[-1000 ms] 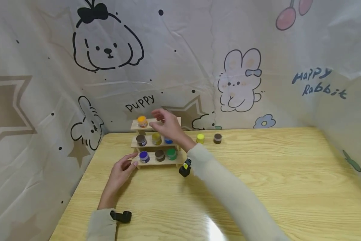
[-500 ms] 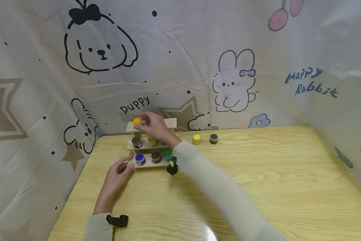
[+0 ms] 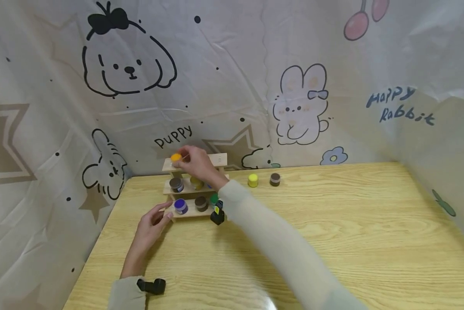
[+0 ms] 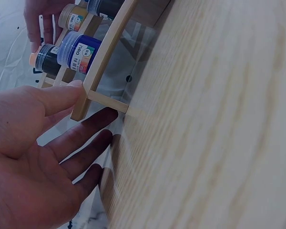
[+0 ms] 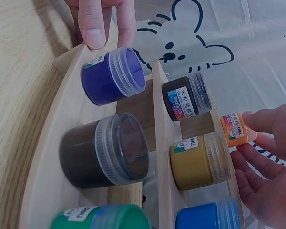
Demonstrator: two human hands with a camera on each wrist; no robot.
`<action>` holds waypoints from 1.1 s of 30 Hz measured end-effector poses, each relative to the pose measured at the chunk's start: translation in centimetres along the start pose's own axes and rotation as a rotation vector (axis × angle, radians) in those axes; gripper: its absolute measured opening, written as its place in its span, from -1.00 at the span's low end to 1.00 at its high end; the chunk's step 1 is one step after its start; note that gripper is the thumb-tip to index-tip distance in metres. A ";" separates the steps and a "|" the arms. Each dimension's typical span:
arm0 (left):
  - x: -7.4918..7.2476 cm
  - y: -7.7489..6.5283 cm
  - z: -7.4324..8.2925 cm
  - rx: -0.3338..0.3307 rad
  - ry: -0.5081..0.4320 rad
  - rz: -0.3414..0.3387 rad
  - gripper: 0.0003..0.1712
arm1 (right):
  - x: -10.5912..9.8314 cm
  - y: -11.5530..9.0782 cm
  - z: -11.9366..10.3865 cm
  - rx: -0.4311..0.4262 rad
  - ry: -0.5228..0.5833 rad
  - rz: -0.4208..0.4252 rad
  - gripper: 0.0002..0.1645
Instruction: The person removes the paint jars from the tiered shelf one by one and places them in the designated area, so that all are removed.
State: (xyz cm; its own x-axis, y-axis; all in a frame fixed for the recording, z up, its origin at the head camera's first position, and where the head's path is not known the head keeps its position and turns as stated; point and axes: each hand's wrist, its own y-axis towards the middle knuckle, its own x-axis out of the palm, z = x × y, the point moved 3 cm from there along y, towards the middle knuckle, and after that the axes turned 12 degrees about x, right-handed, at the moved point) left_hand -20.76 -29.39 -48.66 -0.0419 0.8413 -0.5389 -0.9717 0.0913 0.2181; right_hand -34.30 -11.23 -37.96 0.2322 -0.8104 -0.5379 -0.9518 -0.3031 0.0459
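Note:
A three-tier wooden rack (image 3: 218, 159) stands near the back left of the table. My right hand (image 3: 200, 164) pinches the orange paint jar (image 5: 234, 133) between thumb and fingers at the left end of its top tier. My left hand (image 3: 148, 227) holds the left end of the bottom tier, thumb (image 4: 62, 98) against the board and other fingers extended beneath. The bottom tier bears purple (image 5: 97, 85), dark brown (image 5: 83, 155) and green (image 5: 69, 220) jars. On the middle tier are black (image 5: 185, 99), ochre (image 5: 193, 167) and blue (image 5: 200, 218) jars; my right arm partly covers the blue one in the head view.
Right of the rack, a yellow jar (image 3: 253, 181) and a dark brown jar (image 3: 275, 180) stand on the wooden table (image 3: 332, 228). A printed cloth (image 3: 224, 99) hangs close behind the rack and along the table's sides.
My right hand has moved left along the top tier and taken hold of the orange jar. My left hand stays at the rack's lower left end. The head view has shifted slightly.

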 end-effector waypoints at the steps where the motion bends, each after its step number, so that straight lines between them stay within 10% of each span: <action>1: 0.0 0.0 0.0 0.003 -0.001 0.001 -0.51 | 0.0 0.1 0.0 0.006 0.003 0.002 -0.55; 18: -0.2 -0.1 0.0 0.007 0.011 -0.006 -0.50 | -0.6 0.1 0.1 -0.022 0.017 0.052 -0.62; 33: 0.0 -0.2 0.1 0.001 0.044 -0.031 -0.46 | -5.9 -3.7 1.7 -0.093 0.114 0.111 -0.60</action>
State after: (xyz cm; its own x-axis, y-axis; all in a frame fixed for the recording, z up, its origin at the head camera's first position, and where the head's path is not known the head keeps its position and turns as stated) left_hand -20.53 -29.37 -48.58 -0.0219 0.8139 -0.5806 -0.9725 0.1173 0.2011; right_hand -32.50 -4.50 -36.41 0.1531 -0.8916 -0.4261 -0.9514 -0.2495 0.1803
